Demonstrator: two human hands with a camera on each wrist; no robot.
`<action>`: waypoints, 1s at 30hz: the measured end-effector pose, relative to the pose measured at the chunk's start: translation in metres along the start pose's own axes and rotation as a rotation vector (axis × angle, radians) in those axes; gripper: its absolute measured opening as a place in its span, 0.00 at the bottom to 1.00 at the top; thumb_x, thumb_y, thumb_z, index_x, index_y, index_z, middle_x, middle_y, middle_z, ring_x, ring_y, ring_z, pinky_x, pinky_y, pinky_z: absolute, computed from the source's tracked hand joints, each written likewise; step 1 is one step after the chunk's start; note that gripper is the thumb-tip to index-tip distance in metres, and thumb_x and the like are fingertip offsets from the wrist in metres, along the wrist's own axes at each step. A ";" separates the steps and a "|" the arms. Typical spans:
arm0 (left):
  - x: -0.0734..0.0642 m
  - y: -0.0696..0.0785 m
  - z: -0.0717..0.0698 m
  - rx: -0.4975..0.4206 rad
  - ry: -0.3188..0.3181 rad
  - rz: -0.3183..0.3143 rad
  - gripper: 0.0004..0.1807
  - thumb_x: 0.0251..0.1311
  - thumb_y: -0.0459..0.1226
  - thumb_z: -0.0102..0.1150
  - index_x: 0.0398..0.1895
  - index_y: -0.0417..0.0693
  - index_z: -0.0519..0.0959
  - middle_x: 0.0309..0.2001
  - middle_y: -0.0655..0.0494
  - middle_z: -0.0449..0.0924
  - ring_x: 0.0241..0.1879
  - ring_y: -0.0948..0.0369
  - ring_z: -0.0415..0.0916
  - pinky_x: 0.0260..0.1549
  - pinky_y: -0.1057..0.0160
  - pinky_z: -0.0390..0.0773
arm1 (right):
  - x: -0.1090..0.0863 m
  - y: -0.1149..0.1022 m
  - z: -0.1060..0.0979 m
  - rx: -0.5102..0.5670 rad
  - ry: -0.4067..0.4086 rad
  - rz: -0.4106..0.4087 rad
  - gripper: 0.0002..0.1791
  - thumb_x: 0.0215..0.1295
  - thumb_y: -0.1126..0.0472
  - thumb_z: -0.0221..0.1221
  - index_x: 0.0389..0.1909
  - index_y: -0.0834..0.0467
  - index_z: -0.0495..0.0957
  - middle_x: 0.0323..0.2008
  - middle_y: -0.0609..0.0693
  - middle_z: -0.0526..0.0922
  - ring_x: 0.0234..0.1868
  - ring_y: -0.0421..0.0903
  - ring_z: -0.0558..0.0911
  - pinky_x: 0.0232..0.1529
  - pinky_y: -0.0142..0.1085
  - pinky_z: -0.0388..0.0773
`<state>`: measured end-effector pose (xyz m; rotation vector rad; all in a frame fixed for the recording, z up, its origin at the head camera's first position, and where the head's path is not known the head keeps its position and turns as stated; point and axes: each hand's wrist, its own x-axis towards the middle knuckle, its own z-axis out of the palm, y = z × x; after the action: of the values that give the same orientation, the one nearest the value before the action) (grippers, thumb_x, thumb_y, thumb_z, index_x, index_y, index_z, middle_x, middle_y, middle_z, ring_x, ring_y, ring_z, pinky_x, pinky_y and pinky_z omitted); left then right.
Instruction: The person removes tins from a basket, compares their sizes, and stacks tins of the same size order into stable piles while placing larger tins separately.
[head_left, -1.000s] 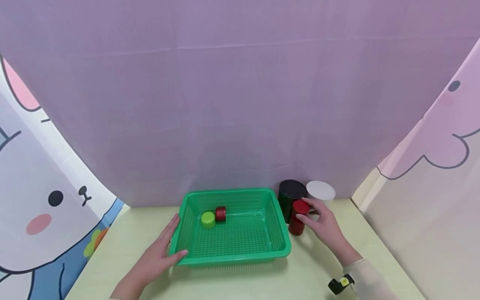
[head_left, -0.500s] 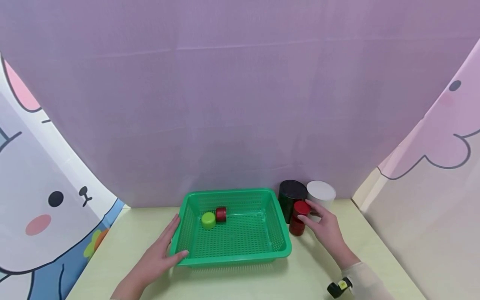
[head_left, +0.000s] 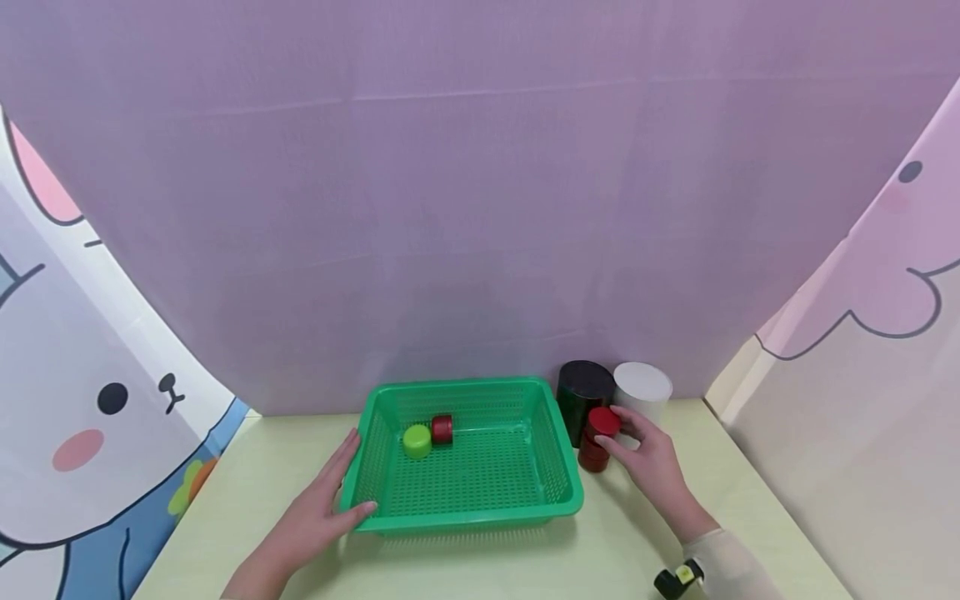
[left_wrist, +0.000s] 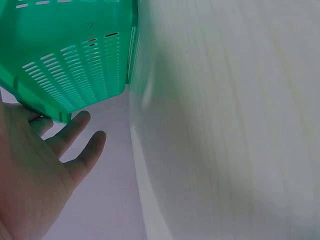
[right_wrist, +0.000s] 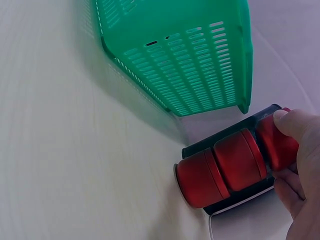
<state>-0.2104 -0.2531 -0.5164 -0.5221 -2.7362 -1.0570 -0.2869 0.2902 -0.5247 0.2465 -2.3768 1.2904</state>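
My right hand (head_left: 651,458) pinches a small red tin (right_wrist: 276,142) between thumb and fingers. It hangs slightly tilted just over two matching red tins (right_wrist: 220,171), stacked upright on the table. A narrow dark gap shows between the held tin and the stack in the right wrist view. My left hand (head_left: 311,508) rests with straight fingers along the left side of a green plastic basket (head_left: 468,522), its thumb on the front left rim. Inside the basket are a lime green tin (head_left: 417,442) and another red tin (head_left: 442,429), which lies on its side.
Behind the red stack stands a black canister (head_left: 583,383), close to the basket's right side. A white canister (head_left: 642,383) is beside it. A purple cloth (head_left: 465,208) hangs at the table's back edge, and printed cloths (head_left: 90,375) flank both sides.
My right hand has lowered the red tin slightly toward the stack. The left hand and the basket stay in place.
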 end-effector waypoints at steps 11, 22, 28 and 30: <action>0.000 0.000 0.001 -0.003 0.002 -0.001 0.56 0.72 0.50 0.74 0.92 0.49 0.49 0.90 0.43 0.47 0.84 0.32 0.53 0.70 0.24 0.68 | 0.000 0.005 0.003 -0.003 -0.004 0.012 0.31 0.65 0.61 0.80 0.68 0.62 0.83 0.57 0.57 0.91 0.54 0.47 0.89 0.57 0.36 0.85; 0.000 0.000 0.000 -0.008 -0.001 -0.008 0.56 0.72 0.50 0.73 0.92 0.49 0.49 0.90 0.43 0.46 0.84 0.32 0.52 0.71 0.25 0.66 | 0.000 0.005 0.003 -0.021 -0.023 0.004 0.31 0.67 0.60 0.79 0.69 0.61 0.82 0.57 0.56 0.90 0.55 0.57 0.89 0.58 0.51 0.86; 0.000 0.000 0.001 0.001 0.000 -0.007 0.56 0.72 0.51 0.73 0.92 0.49 0.49 0.90 0.43 0.47 0.84 0.32 0.53 0.70 0.25 0.68 | 0.000 0.006 0.002 -0.028 -0.025 -0.029 0.31 0.66 0.63 0.79 0.68 0.63 0.81 0.57 0.58 0.90 0.53 0.57 0.89 0.56 0.58 0.86; 0.000 0.000 0.001 0.003 0.000 -0.008 0.56 0.72 0.51 0.73 0.92 0.49 0.49 0.90 0.43 0.47 0.84 0.32 0.53 0.70 0.24 0.68 | 0.000 0.007 0.002 -0.023 -0.031 -0.035 0.31 0.66 0.64 0.79 0.68 0.63 0.81 0.56 0.58 0.90 0.53 0.57 0.89 0.56 0.58 0.86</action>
<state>-0.2106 -0.2529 -0.5169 -0.5102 -2.7418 -1.0543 -0.2899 0.2920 -0.5308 0.3014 -2.4009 1.2513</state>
